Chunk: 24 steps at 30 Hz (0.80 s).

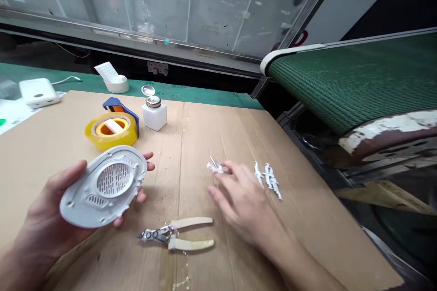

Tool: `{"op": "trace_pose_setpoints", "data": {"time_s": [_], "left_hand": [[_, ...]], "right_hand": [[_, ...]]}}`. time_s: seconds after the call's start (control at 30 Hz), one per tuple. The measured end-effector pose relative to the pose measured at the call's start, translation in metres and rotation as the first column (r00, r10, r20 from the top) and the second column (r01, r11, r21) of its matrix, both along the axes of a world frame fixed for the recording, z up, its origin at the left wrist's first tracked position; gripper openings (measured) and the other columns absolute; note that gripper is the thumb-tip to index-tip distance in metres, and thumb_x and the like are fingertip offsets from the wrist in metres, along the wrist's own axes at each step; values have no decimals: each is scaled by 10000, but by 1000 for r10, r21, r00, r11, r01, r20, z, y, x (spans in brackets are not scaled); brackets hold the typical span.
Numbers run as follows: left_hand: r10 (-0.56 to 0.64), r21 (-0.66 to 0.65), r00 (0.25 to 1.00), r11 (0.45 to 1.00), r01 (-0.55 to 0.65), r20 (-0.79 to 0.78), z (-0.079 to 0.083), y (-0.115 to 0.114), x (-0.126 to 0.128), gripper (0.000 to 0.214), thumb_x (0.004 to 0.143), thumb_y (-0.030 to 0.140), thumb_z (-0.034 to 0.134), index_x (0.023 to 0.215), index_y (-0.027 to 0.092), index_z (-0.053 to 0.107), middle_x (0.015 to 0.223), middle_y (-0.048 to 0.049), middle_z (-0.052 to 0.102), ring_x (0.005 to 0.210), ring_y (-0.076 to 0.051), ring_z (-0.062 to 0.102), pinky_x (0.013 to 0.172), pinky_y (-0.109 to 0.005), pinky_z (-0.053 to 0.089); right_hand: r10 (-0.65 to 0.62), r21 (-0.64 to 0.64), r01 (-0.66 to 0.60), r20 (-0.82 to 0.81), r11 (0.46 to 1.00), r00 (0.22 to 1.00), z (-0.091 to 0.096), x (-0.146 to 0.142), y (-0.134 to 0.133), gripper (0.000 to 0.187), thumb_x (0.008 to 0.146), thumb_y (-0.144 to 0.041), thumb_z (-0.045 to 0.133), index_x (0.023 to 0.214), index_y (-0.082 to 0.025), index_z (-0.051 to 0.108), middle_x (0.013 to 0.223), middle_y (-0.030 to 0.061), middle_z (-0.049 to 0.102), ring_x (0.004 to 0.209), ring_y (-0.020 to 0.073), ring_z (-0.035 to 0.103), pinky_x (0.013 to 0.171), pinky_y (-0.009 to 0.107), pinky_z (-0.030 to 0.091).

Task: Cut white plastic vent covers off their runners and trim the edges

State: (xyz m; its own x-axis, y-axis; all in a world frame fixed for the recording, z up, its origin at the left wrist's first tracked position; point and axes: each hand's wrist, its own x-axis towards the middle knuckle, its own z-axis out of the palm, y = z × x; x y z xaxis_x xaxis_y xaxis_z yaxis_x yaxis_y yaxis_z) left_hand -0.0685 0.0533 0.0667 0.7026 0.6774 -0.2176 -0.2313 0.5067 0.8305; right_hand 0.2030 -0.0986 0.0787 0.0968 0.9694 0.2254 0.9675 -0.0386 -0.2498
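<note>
My left hand [51, 207] holds a light grey oval plastic part [80, 204] with a round slotted grille and small raised posts, its inner side facing up. My right hand [247, 202] is low over the cardboard, thumb apart from the forefinger. Its fingertips touch or hover just over a small thin metal piece with a white wad [215, 166], partly hidden by the fingers. Between my hands lies a pair of side cutters [175, 235] with pale handles spread apart. Right of my right hand are several whitish plastic scraps [271, 181].
A yellow tape roll [94, 134] on a blue dispenser and a white pump bottle [154, 116], lid up, stand behind my left hand. Farther back are a white label roll [116, 85] and a white device [38, 92]. A green conveyor belt [362, 77] borders the right side.
</note>
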Motion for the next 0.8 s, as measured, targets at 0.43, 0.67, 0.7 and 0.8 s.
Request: {"op": "trace_pose_setpoints", "data": {"time_s": [0.43,0.67,0.7,0.8], "left_hand": [[-454,-292,763,734,613,460,-3,-2,9,586,959,563,427,1455,256,478,1393,-207,567,1032,-323,703,659,-252,614],[-484,-569,702,415,710,523,2,-25,26,607,915,593,471,1347,187,604,1305,-184,627,866,-335,741,514,-271,604],[-476,-592,708,396,702,521,1,-30,29,635,914,619,442,1330,172,617,1264,-190,644,832,-342,744,462,-272,592],[-469,-634,740,396,665,482,-4,-39,33,681,920,655,375,1331,165,609,1209,-205,653,769,-341,746,398,-260,564]], "right_hand": [[-154,51,146,270,988,951,-11,38,0,292,977,-285,529,1197,-168,680,1015,122,656,919,282,567,782,413,494],[27,131,-54,196,990,980,-26,15,7,291,933,-73,448,1142,-69,650,863,104,602,813,257,555,678,381,477],[45,173,-74,162,982,986,-23,14,6,294,939,-81,451,1168,-54,633,882,100,587,796,232,556,670,360,480],[177,321,-165,-5,933,984,-8,7,0,326,940,-46,475,1243,-58,593,930,68,516,768,142,545,665,273,474]]}}
